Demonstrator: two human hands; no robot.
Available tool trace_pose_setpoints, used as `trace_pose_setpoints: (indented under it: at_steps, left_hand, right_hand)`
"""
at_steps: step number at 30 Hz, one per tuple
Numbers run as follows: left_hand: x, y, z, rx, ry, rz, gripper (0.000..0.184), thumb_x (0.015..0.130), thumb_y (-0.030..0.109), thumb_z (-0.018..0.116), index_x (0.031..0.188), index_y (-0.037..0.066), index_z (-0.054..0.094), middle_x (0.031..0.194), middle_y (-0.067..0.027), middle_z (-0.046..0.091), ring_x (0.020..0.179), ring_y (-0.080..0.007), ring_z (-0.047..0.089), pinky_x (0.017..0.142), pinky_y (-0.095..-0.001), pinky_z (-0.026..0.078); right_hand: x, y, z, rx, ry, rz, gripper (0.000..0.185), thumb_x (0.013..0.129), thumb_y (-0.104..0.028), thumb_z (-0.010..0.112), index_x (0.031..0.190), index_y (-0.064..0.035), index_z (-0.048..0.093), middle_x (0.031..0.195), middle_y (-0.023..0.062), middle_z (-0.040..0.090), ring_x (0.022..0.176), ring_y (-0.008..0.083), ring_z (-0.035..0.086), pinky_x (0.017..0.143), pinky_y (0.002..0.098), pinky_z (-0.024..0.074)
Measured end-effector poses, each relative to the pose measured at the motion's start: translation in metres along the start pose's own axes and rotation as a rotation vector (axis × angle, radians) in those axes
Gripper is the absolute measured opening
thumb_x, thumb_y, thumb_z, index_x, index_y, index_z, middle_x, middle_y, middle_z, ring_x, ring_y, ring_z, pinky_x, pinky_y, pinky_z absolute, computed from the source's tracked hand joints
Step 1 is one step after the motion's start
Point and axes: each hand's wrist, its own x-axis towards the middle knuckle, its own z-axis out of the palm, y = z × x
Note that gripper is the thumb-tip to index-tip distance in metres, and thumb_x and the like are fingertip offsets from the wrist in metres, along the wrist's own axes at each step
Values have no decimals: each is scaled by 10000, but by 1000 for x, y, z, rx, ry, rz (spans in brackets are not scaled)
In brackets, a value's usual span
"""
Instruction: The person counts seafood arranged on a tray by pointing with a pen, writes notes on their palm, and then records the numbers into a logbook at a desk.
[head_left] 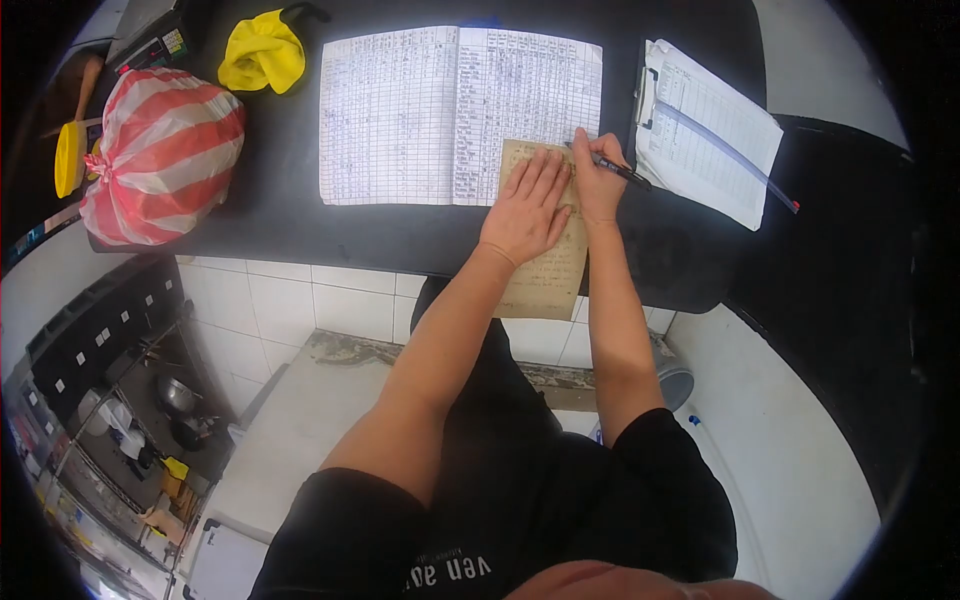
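Note:
My left hand (pixel 528 208) lies flat with fingers stretched on a long brownish sheet of paper (pixel 548 285) covered in handwriting. The sheet overlaps the lower right page of an open notebook (pixel 388 120), whose gridded pages carry handwritten columns, and its bottom end hangs past the table edge. Between the fingers of my right hand (pixel 598 185) is a dark pen (pixel 630 174). The pen's tip points left, close to the paper's upper right edge; whether it touches is too small to tell.
The black table (pixel 290 225) also bears a clipboard (pixel 725 150) with printed sheets on the right. At the left are a knotted red-and-white striped plastic bag (pixel 175 150) and a yellow cloth item (pixel 262 52). Lower left, a metal rack (pixel 70 455) holds assorted things.

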Motion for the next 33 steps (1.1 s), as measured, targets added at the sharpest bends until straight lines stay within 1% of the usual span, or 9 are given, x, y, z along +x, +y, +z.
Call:
trace_pose_setpoints:
  at_steps: [8, 10, 14, 16, 22, 26, 29, 31, 33]
  left_hand:
    - [0, 0, 1, 8, 11, 7, 569, 912, 331, 495, 1367, -4, 435, 1460, -170, 370, 1391, -329, 282, 1150, -441, 202]
    - [1, 0, 1, -2, 8, 6, 568, 911, 330, 495, 1366, -5, 436, 1460, -171, 370, 1390, -330, 283, 1150, -442, 203]
    - [1, 0, 0, -5, 1, 2, 566, 911, 325, 494, 1366, -6, 435, 1460, -171, 369, 1388, -331, 286, 1148, -443, 207]
    - [0, 0, 0, -3, -2, -1, 565, 911, 325, 493, 1367, -5, 435, 1459, -169, 370, 1387, -329, 288, 1148, -443, 209]
    - [1, 1, 0, 8, 8, -2, 561, 911, 326, 490, 1367, 4, 439, 1457, -158, 377, 1386, -322, 292, 1147, -439, 212]
    - [1, 1, 0, 10, 13, -2, 556, 911, 330, 490, 1363, 10, 446, 1450, -158, 386, 1387, -321, 291, 1148, -437, 212]
    - [1, 2, -1, 19, 21, -3, 553, 911, 331, 490, 1358, 9, 452, 1447, -159, 391, 1387, -321, 291, 1149, -437, 212]
    - [1, 1, 0, 18, 18, -2, 554, 910, 334, 492, 1356, 8, 454, 1447, -160, 390, 1386, -321, 292, 1148, -437, 212]
    - [1, 1, 1, 17, 17, -3, 556, 909, 336, 494, 1355, 7, 455, 1448, -161, 389, 1386, -320, 293, 1148, -436, 212]
  right_hand:
    - [0, 3, 2, 2, -24, -20, 350, 845, -250, 701, 673, -24, 496, 563, 71, 493, 508, 137, 443, 501, 313, 382]
    - [1, 0, 2, -6, -25, -56, 347, 847, -165, 718, 651, -38, 461, 555, -17, 436, 547, 47, 380, 485, 248, 322]
    - [2, 1, 1, -57, -34, -53, 350, 844, -175, 721, 654, -35, 464, 552, -8, 434, 542, 53, 379, 483, 252, 324]
    - [2, 0, 0, -48, -50, -10, 331, 834, -262, 695, 688, -29, 510, 579, 102, 518, 495, 187, 467, 506, 335, 401]
    - [1, -3, -1, -51, -53, 7, 282, 836, -222, 661, 697, -31, 507, 586, 108, 534, 501, 203, 482, 521, 349, 416]
    - [3, 2, 0, -60, -28, -24, 282, 837, -215, 660, 698, -29, 501, 583, 113, 527, 503, 203, 480, 520, 353, 411]
    - [2, 1, 0, -12, -23, 17, 290, 838, -225, 660, 701, -27, 499, 584, 123, 521, 504, 211, 476, 520, 359, 405]
    - [3, 3, 1, -33, -14, -28, 293, 840, -222, 662, 697, -28, 496, 571, 122, 503, 491, 206, 458, 509, 357, 395]
    - [3, 3, 1, -33, -22, -26, 294, 841, -220, 662, 693, -29, 495, 565, 119, 499, 488, 205, 452, 504, 355, 393]
